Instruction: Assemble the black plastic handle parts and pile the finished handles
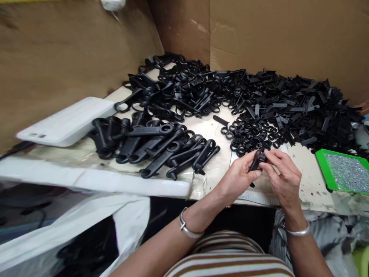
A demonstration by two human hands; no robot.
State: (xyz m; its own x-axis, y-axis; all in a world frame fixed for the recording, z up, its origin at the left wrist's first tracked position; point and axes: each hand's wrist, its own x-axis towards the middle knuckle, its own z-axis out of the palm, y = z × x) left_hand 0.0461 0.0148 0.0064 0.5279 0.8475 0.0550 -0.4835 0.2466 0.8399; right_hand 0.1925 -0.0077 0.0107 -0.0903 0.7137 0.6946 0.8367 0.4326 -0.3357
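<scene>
My left hand (240, 171) is closed round a black plastic crank handle (255, 161), near the front edge of the table. Close against it, my right hand (282, 173) pinches a small black toothed ring (262, 157) at the end of the handle. Fingers partly cover both pieces, so I cannot tell whether the ring is seated. Just behind my hands lies a heap of small black rings (250, 132). To the left is a group of black handles (161, 150), each with a round eye at one end.
A larger pile of black handles (184, 90) spreads at the back, joining a heap of flat black strips (305, 104) on the right. At the far right, a green tray (323, 169) holds small shiny metal pieces. A white plastic box (69, 119) lies left. Cardboard walls (282, 34) enclose the table.
</scene>
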